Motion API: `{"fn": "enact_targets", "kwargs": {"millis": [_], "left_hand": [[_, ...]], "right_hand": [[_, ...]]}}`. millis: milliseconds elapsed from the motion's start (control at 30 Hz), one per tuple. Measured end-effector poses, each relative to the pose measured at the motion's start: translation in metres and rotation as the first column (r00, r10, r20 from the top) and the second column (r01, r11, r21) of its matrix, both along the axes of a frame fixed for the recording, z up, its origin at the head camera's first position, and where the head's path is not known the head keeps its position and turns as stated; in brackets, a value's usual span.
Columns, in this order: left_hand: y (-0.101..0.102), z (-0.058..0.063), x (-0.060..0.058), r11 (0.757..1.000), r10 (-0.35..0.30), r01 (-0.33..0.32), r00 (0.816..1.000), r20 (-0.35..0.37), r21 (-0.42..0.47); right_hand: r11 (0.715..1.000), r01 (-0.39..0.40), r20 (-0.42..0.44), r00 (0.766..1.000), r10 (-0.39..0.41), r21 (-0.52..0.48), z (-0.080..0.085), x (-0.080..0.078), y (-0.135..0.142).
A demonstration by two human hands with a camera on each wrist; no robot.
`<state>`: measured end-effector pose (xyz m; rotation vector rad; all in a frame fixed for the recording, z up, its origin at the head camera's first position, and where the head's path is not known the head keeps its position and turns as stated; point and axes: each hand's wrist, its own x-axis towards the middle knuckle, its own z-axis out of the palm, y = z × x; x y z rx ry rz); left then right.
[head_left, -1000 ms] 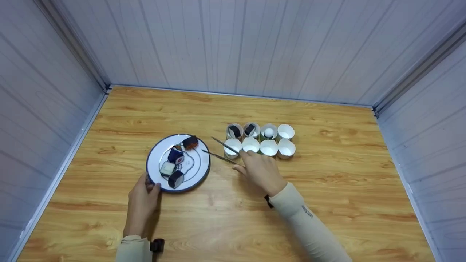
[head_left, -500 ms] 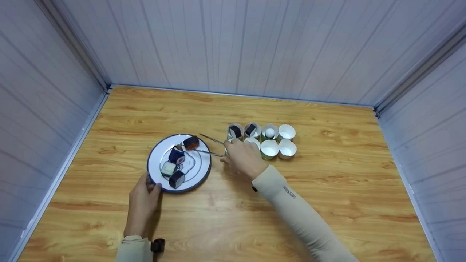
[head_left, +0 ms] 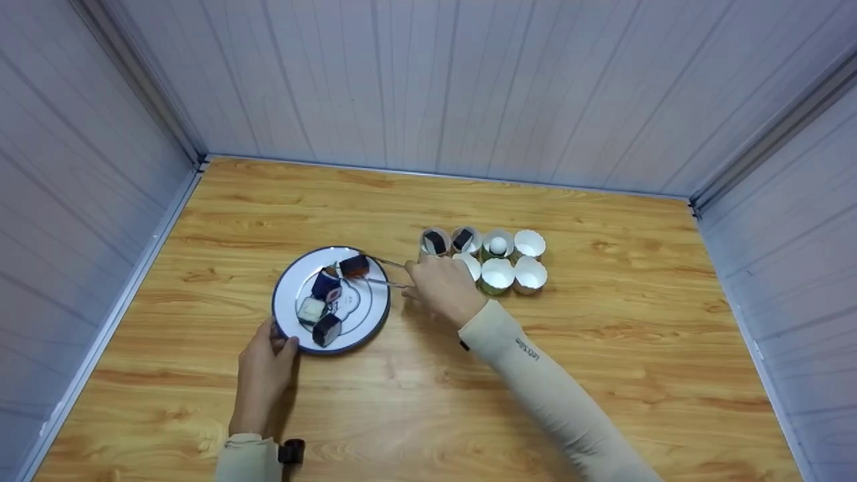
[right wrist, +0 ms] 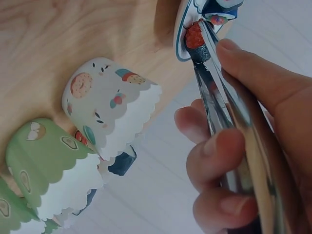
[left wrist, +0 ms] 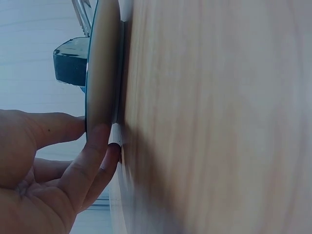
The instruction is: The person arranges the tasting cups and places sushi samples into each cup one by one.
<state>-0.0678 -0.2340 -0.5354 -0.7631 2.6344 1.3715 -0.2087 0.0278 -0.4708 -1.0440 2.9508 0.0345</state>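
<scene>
My left hand (head_left: pixel 264 371) pinches the near-left rim of a white, blue-edged plate (head_left: pixel 365 314). In the left wrist view the thumb is on the rim's upper side, with fingers (left wrist: pixel 85 168) beneath. Several sushi pieces lie on the plate: one topped with orange-red roe (head_left: pixel 355 266), a blue-wrapped one (head_left: pixel 326 285), a pale one (head_left: pixel 311 310) and a dark-wrapped one (head_left: pixel 327 330). Metal tongs (right wrist: pixel 248 126) are gripped in my right hand (head_left: pixel 445 288), which is over the plate's right side. Their serrated tips lie on either side of the roe sushi (right wrist: pixel 194 36).
Two rows of paper cups (head_left: pixel 497 276) stand right of the plate, partly hidden by the right hand. Back-row cups hold two dark-wrapped pieces (head_left: pixel 435 242) and a round white piece (head_left: pixel 497 246). Pale panel walls (head_left: pixel 428 80) bound the wooden table (head_left: pixel 602 348).
My right hand has moved left with the tongs, from beside the cups to the plate, and their tips have come around the roe sushi and drawn closer together. The left hand stays on the rim.
</scene>
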Motion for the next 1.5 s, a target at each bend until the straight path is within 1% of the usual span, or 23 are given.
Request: {"fn": "enact_targets", "kwargs": {"millis": [200,433,500,600,700,833,933,1067,1267,1500], "left_hand": [[0.001,0.0,-0.001,1.0,0.012,-0.012,1.0,0.026,0.008],[0.001,0.001,-0.001,1.0,0.012,-0.013,0.999,0.029,0.021],[0.001,0.001,-0.001,1.0,0.012,-0.013,1.0,0.026,0.023],[0.001,0.002,-0.001,1.0,0.013,-0.013,1.0,0.026,0.025],[0.002,0.002,-0.002,1.0,0.014,-0.015,1.0,0.027,0.024],[0.002,0.002,-0.001,1.0,0.007,-0.007,1.0,0.004,0.002],[0.002,0.002,0.0,1.0,0.004,-0.004,1.0,-0.007,-0.007],[0.002,0.003,0.001,1.0,0.01,-0.01,1.0,0.003,-0.003],[0.003,0.003,0.0,1.0,0.013,-0.013,1.0,0.011,0.0],[0.003,0.003,-0.002,1.0,0.015,-0.015,0.999,0.038,0.004]], "right_hand": [[1.0,0.006,0.005,1.0,-0.005,-0.018,-0.005,0.009,0.006],[0.998,-0.022,-0.034,0.999,0.02,-0.067,-0.009,0.017,0.019],[0.996,-0.021,-0.021,1.0,0.019,-0.084,-0.008,0.02,0.024],[0.994,0.001,0.023,1.0,0.001,-0.112,-0.006,0.024,0.033],[0.991,0.016,0.033,0.999,-0.012,-0.137,-0.004,0.027,0.044],[0.978,-0.005,-0.018,1.0,0.002,-0.21,-0.002,0.031,0.062],[0.966,-0.008,-0.046,0.999,-0.004,-0.259,0.001,0.033,0.076],[0.963,0.033,-0.046,0.998,-0.047,-0.268,0.005,0.034,0.093],[0.943,0.076,-0.038,0.995,-0.093,-0.324,0.008,0.032,0.122],[0.924,0.197,0.016,0.979,-0.203,-0.327,0.013,0.028,0.163]]}}
